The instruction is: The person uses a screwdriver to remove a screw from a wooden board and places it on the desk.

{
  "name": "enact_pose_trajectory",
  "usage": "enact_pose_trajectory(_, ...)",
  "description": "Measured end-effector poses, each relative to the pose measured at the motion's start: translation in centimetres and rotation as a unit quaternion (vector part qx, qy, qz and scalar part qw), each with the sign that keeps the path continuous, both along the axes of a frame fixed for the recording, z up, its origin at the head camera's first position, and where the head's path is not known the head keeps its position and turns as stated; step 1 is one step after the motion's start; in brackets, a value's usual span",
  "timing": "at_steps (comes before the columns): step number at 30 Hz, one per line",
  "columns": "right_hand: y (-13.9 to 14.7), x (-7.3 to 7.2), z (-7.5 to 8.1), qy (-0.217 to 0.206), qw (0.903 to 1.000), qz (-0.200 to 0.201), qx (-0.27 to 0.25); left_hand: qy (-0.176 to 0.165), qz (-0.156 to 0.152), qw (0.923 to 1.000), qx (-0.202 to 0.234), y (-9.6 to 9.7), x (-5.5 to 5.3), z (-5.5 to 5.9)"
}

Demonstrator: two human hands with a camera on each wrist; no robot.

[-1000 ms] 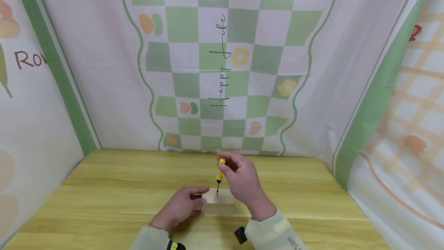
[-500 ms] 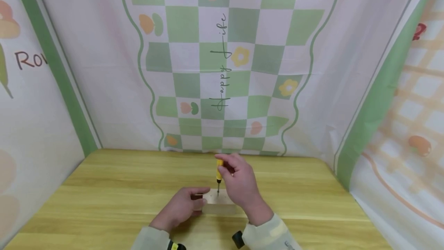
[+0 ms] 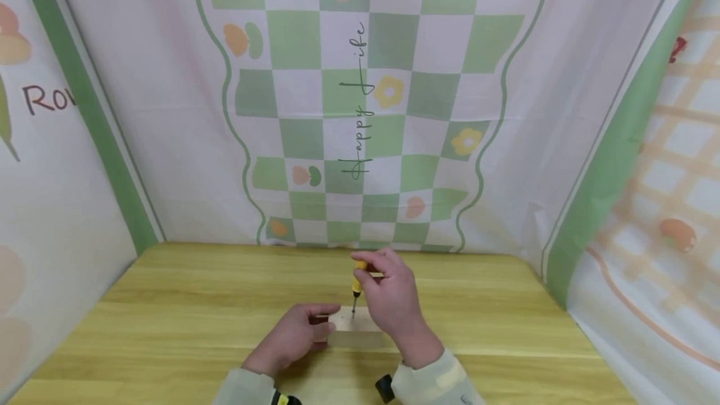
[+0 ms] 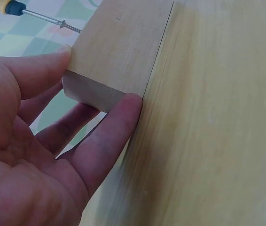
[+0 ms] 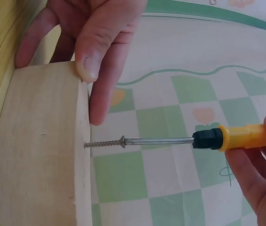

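Observation:
A pale wooden block (image 3: pixel 355 339) lies on the table, small holes dotting its top. My left hand (image 3: pixel 295 335) grips its left end; in the left wrist view the thumb and fingers (image 4: pixel 116 136) press on its sides and end. A metal screw (image 5: pixel 105 143) stands in the top face, most of its thread exposed. The tip of a yellow and black screwdriver (image 5: pixel 246 137) meets the screw's head, roughly in line with it. My right hand (image 3: pixel 394 295) pinches the screwdriver handle between thumb and fingers above the block.
The block rests on a wood-grain table (image 3: pixel 197 305). Behind it hangs a green and white checked cloth (image 3: pixel 349 111), with more printed cloth at both sides. A dark device (image 3: pixel 385 387) is by the right cuff.
My right wrist has shifted slightly left, and its fingers have moved a little on the handle. The screwdriver's tilt varies slightly. The left hand and block stay put.

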State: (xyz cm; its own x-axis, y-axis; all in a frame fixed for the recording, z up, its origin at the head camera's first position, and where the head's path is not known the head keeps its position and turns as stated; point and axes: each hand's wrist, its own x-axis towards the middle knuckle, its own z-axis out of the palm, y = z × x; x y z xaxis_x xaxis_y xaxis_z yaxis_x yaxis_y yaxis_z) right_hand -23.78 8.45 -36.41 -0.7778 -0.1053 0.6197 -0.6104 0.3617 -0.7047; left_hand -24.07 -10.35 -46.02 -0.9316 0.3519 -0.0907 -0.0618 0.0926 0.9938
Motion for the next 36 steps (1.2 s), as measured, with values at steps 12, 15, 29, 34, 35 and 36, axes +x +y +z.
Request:
enact_pose_trajectory(12,0.0,0.21,-0.44,-0.019,0.9995,-0.013,-0.02,0.016,-0.002,0.9998,-0.014,-0.08,0.12,0.1)
enact_pose_trajectory(15,0.07,0.29,-0.28,-0.018,0.9995,-0.026,-0.009,0.016,-0.001,0.9998,-0.009,-0.05,0.15,0.06)
enact_pose_trajectory(29,-0.21,0.56,0.15,-0.042,0.9971,0.029,0.057,-0.008,-0.001,0.9999,0.011,-0.08,0.25,0.18)
enact_pose_trajectory(34,-0.24,0.62,0.27,-0.027,0.9979,-0.012,0.057,-0.007,0.0,1.0,0.007,-0.07,0.21,0.22)
enact_pose_trajectory(35,-0.27,0.58,0.29,-0.02,0.9982,-0.023,0.052,-0.004,0.0,1.0,0.003,-0.08,0.17,0.21)
enact_pose_trajectory(36,-0.3,0.57,0.35,-0.011,0.9981,-0.034,0.049,-0.001,-0.001,1.0,-0.001,-0.1,0.11,0.15)
